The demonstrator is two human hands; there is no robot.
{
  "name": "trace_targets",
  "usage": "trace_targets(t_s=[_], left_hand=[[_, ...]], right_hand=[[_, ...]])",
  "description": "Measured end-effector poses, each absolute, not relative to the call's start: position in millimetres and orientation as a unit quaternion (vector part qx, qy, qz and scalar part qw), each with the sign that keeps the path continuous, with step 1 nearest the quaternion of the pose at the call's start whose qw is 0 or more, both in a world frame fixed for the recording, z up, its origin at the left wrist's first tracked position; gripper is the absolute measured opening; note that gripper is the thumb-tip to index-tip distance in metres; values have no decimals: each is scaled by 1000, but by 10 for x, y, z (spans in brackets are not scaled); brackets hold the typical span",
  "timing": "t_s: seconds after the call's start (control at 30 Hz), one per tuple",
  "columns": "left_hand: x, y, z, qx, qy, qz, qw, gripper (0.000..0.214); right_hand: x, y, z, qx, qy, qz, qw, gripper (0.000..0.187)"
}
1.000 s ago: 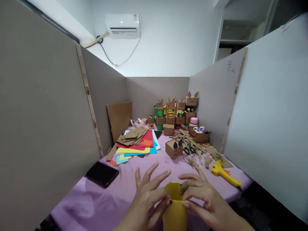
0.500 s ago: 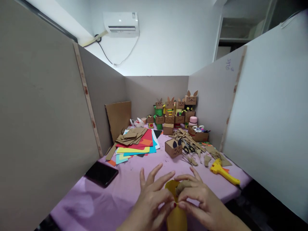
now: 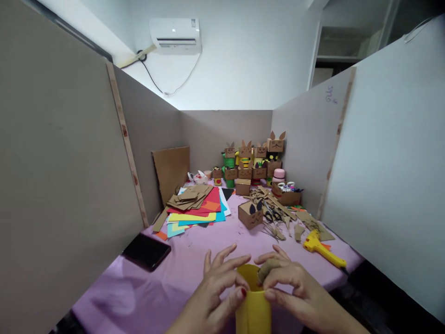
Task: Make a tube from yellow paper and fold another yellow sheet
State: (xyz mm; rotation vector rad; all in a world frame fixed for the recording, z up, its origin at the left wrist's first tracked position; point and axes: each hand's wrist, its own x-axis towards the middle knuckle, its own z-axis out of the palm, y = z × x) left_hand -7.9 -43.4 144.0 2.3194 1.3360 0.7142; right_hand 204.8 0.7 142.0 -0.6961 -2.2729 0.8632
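A yellow paper tube stands upright at the bottom middle, its round top opening towards me. My left hand pinches the left side of its rim, thumb outside and index fingertip at the edge, the other fingers spread. On the right side of the rim my right hand does the same, with a brownish wrap on one finger that reaches to the opening. The tube's lower end lies out of the picture. Beyond the hands sits a cardboard box head with dark ears and a drawn face.
A black phone lies at left. Coloured paper sheets are stacked under cardboard pieces. To the right are a yellow glue gun, scissors and cardboard scraps. Several cardboard animal figures stand at the back.
The tube's top, pinched together at its near edge before, is now opened into a round shape. My hands have moved slightly apart along the rim.
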Motion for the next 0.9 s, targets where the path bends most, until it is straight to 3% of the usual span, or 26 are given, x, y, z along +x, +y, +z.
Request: trace_targets(t_s=[0.13, 0.23, 0.47, 0.5, 0.67, 0.8, 0.9], left_hand=[[-55, -375, 1410, 822, 470, 273, 171, 24], [-87, -346, 1373, 788, 472, 331, 217, 26], [-254, -344, 1001, 731, 441, 399, 336, 98], [-247, -334, 940, 720, 436, 420, 340, 98], [-174, -135, 755, 586, 471, 519, 406, 61], [-205, 146, 561, 495, 499, 567, 429, 79], [-243, 265, 353, 461, 526, 582, 414, 80]], right_hand=[[2034, 7, 1409, -255, -863, 320, 297, 18], [2043, 55, 1373, -283, -823, 335, 361, 21], [2081, 324, 1080, -381, -536, 499, 564, 28], [2071, 359, 1028, -378, -507, 516, 577, 29], [1973, 463, 806, -355, -478, 578, 559, 38], [1905, 515, 661, -333, -486, 612, 527, 40], [1895, 548, 561, -323, -492, 630, 507, 44]])
